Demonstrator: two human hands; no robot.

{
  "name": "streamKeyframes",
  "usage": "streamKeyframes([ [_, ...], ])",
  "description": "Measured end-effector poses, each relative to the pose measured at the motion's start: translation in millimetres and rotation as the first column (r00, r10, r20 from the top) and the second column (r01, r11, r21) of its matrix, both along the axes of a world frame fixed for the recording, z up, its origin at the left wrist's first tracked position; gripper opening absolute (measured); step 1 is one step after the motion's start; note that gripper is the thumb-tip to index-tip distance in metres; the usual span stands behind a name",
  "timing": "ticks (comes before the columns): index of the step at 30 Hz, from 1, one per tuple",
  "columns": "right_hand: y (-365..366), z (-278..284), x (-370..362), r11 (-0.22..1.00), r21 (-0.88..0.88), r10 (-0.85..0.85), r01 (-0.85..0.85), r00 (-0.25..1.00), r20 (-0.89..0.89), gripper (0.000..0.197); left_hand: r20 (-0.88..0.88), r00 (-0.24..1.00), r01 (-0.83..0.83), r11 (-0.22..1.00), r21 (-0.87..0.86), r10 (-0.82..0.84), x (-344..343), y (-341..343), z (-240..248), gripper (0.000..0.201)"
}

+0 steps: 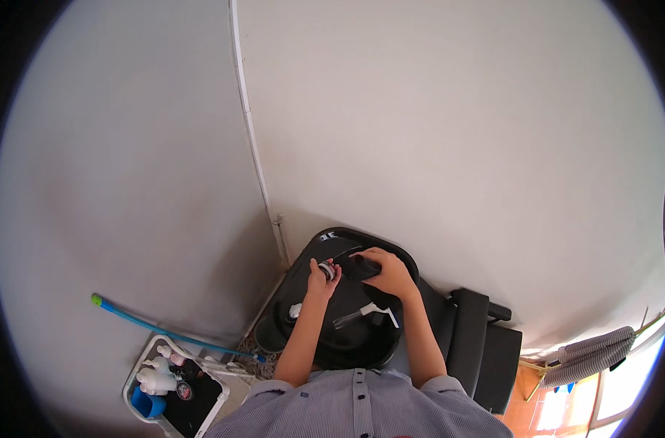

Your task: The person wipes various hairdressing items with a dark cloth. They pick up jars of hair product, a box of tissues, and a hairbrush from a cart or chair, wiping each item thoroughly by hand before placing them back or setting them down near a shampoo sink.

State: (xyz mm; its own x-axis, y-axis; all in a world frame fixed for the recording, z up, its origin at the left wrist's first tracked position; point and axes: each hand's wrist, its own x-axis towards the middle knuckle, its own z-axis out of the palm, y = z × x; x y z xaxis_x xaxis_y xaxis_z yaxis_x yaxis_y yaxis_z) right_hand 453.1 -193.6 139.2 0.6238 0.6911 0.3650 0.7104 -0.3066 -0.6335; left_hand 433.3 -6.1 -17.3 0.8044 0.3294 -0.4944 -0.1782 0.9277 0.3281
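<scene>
Over a black basin (347, 355), both my hands are closed on things. My left hand (320, 283) grips a small round grey-and-white object (326, 271), like a jar or a lid; its kind is not clear. In my right hand (391, 271), fingers curl over a dark, rounded object (363, 268) that blends with the black basin. Below the hands lies a clear-and-white tool (367, 312) with a slanting white end. A small white item (295, 311) sits beside my left forearm.
A black padded chair (467, 339) adjoins the basin on the right. At lower left stands a white-rimmed trolley (221, 400) with white bottles (157, 379) and a blue container (147, 403). A blue pole (172, 333) leans above it. Striped cloth (591, 358) hangs at far right. Walls rise behind.
</scene>
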Motion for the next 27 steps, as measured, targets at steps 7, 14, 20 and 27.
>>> streamKeyframes([
  [7, 61.4, -17.0, -31.1, 0.975, 0.051, -0.221, 0.216, 0.913, 0.343, 0.046, 0.234, 0.954, 0.091, 0.928, 0.362, -0.185, -36.6, -9.4, 30.2, 0.043],
  [14, 84.0, -26.5, -53.9, 0.984, -0.078, 0.179, -0.163, 0.935, 0.305, 0.047, 0.349, 0.925, 0.135, 0.988, 0.074, -0.153, -95.9, 34.6, 42.9, 0.063],
  [20, 122.7, -43.1, -73.9, 0.995, -0.084, -0.026, 0.050, 0.962, 0.270, 0.044, 0.294, 0.953, 0.065, 0.997, 0.036, -0.072, -122.0, 36.2, 45.5, 0.062],
  [27, 141.1, -72.7, -117.5, 0.976, -0.134, 0.176, -0.173, 0.984, 0.010, 0.046, 0.245, 0.969, -0.019, 0.997, -0.081, 0.039, -180.6, 68.8, 12.0, 0.062],
])
